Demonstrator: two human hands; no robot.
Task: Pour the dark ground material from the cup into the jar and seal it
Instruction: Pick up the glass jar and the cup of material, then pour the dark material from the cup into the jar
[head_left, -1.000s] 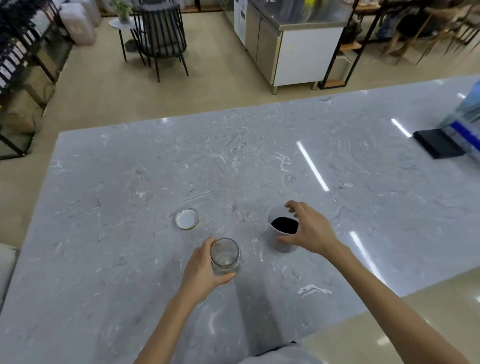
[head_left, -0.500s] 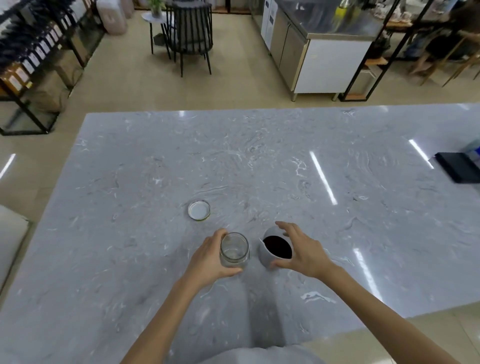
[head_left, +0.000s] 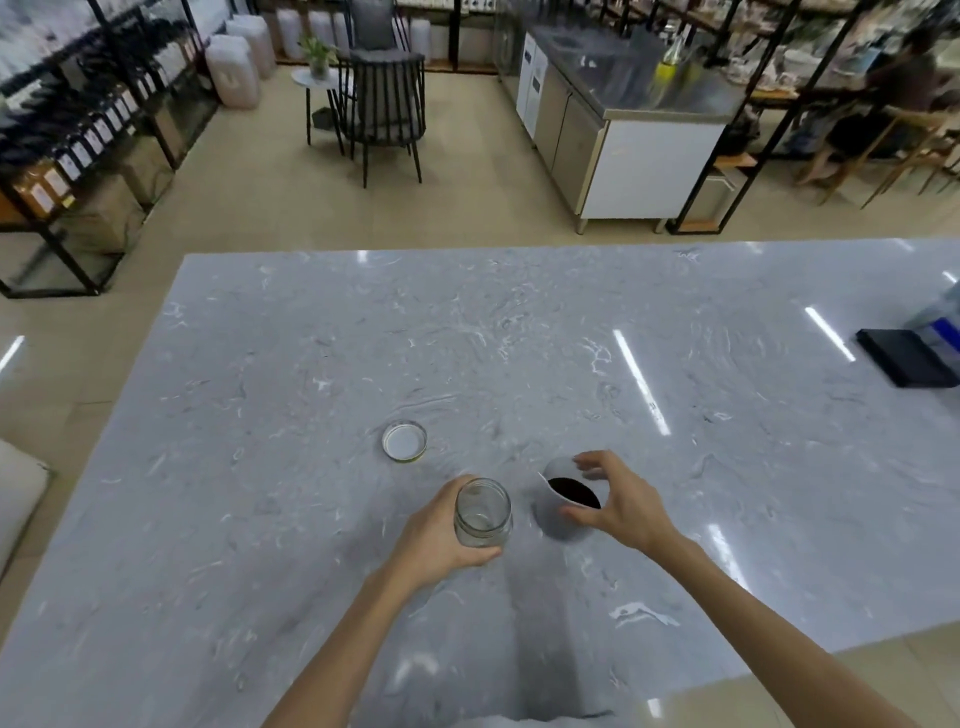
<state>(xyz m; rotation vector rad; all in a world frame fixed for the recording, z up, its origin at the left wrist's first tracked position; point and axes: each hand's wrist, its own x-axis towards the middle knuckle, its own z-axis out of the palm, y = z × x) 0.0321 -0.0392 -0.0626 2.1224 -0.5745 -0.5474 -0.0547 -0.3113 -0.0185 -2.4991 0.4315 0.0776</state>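
Head view: left hand (head_left: 436, 535) grips jar (head_left: 483, 513); right hand (head_left: 626, 506) cups cup (head_left: 563, 506).

A grey marble table (head_left: 519, 338) carries a jar (head_left: 482, 513), a cup (head_left: 563, 506) just right of it, a lid (head_left: 404, 440) beyond, and a black slab (head_left: 906, 357) far right.

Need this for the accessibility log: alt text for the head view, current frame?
A person's left hand grips an empty, uncapped glass jar on a grey marble table, while the right hand closes around a white cup of dark ground material just right of it. The jar's lid lies on the table beyond the jar.
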